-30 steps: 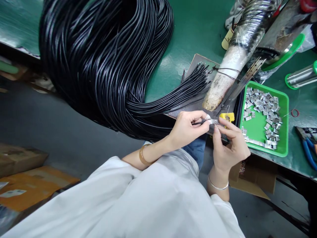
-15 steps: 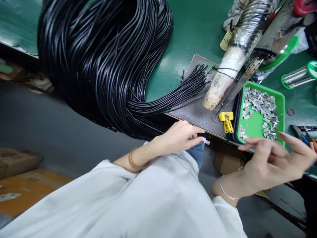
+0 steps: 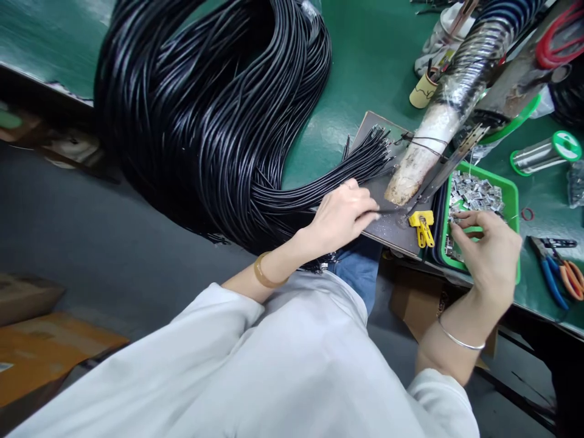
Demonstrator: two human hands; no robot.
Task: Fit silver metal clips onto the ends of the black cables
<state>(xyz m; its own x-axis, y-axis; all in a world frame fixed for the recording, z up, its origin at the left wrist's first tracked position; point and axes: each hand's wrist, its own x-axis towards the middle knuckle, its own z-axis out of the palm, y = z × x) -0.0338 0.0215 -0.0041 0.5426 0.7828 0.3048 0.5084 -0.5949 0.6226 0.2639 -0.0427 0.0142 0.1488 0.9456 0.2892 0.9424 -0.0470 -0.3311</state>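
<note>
My left hand (image 3: 345,210) is closed on a thin black cable (image 3: 387,211), whose end sticks out to the right past the fingertips, over the dark board (image 3: 371,228). Beside that hand lies a thick bundle of black cables (image 3: 214,140), their stripped ends (image 3: 381,143) gathered on the board. In the green tray (image 3: 513,201), thumb and fingers of my right hand (image 3: 490,255) pinch together at a small metal USB connector among a pile of loose connectors (image 3: 479,191). The fingers partly cover the piece. Below my left wrist, a connector (image 3: 323,266) shows at the bundle's lower edge.
A white-ended duct (image 3: 422,143) slants over the board, with a soldering iron-like metal rod (image 3: 447,170) beside it. A yellow clip (image 3: 423,227) grips the board's edge. To the right are a solder wire spool (image 3: 545,152) and pliers (image 3: 554,267); cartons (image 3: 59,350) stand on the floor.
My left hand has let go of the cable with a connector on its end and rose to the board, taking another cable. My right hand has moved left into the tray, its fingers closing.
</note>
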